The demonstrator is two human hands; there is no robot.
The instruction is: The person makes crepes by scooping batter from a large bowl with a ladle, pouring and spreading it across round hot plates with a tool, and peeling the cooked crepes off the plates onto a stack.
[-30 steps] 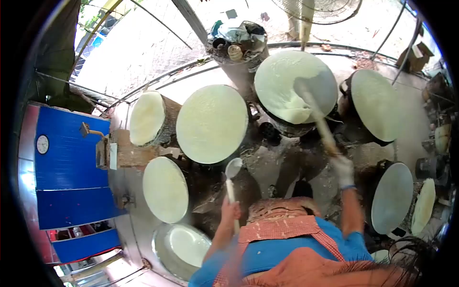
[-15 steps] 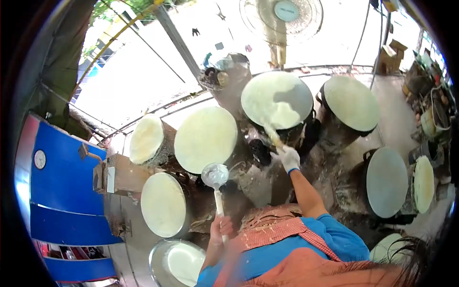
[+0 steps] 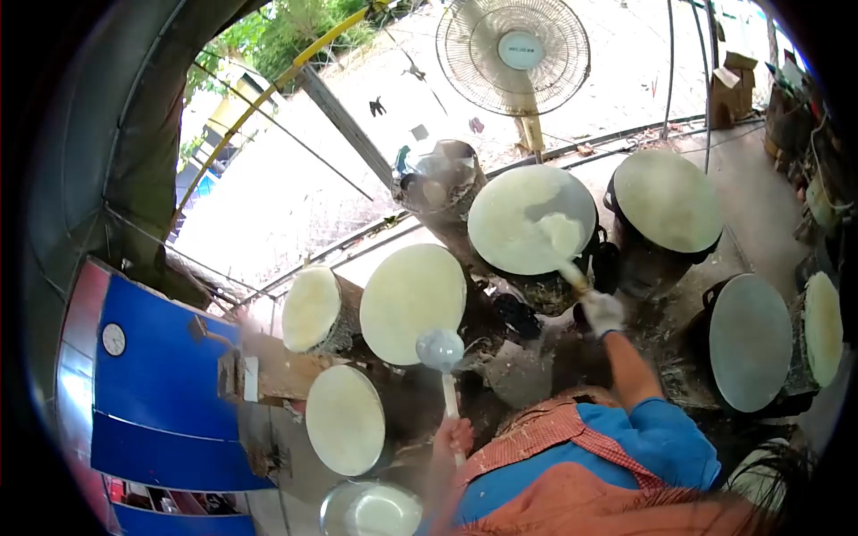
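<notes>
My left hand (image 3: pixel 456 435) is bare and wrapped round the pale handle of a ladle (image 3: pixel 440 349), whose round bowl overlaps the lower edge of a large pan coated in pale green-white (image 3: pixel 413 299). My right hand (image 3: pixel 602 314), in a whitish glove with a blue band at the wrist, grips a light-handled tool (image 3: pixel 573 275). That tool reaches onto the lower right of another round pan (image 3: pixel 527 214). A pale patch of batter lies on this pan by the tool's far end, which I cannot make out clearly.
More coated round pans stand at the right (image 3: pixel 668 201) and lower left (image 3: pixel 346 420). A greyish pan (image 3: pixel 750 343) is at far right, a basin (image 3: pixel 371 511) at bottom. Beyond are a filled bin (image 3: pixel 438 183) and a fan (image 3: pixel 513 54). A cardboard box (image 3: pixel 290 371) stands left.
The view has shifted. My right hand has drawn the tool from the upper part of its pan toward the near edge. My left hand still holds the ladle, its bowl now over the neighbouring pan's edge.
</notes>
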